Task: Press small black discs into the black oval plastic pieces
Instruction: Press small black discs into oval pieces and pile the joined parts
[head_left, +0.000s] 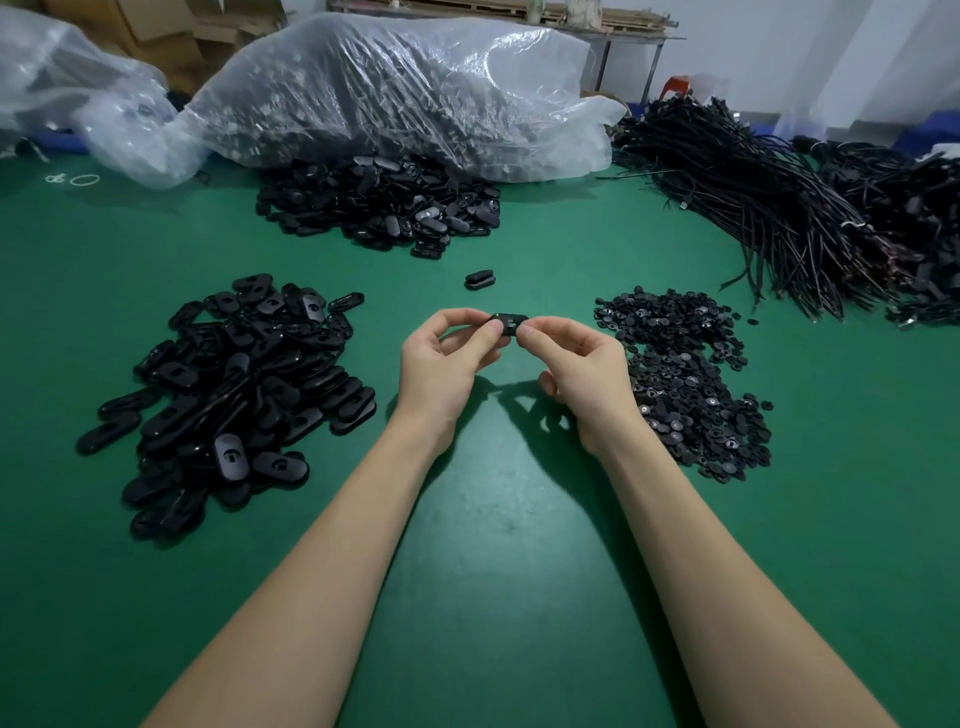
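Hands mid-press over green table (493, 519). Left hand (447, 358) and right hand (576, 369) both pinching one oval piece (509, 323), held in the air between them just above the table; thumb tips on its near face, forefingers curled over the top. Disc not clearly separable from the piece (black on black, too small to tell if seated).

Supply: pile of small discs (680, 379) just beside right hand; heap of oval pieces (234, 400) to the left, near; another oval heap (379, 202) farther back by a clear plastic bag (395, 88); single oval piece (480, 279) lying alone beyond the hands; cable bundles (769, 218) far right.

Judged step: seating disc in recess. To do well: keep piece level, support from behind with forefingers, centre disc over the hole, press straight with thumb pad rather than at an angle, check flush all round before dropping on a heap. Risk: tilted disc jamming or popping out.
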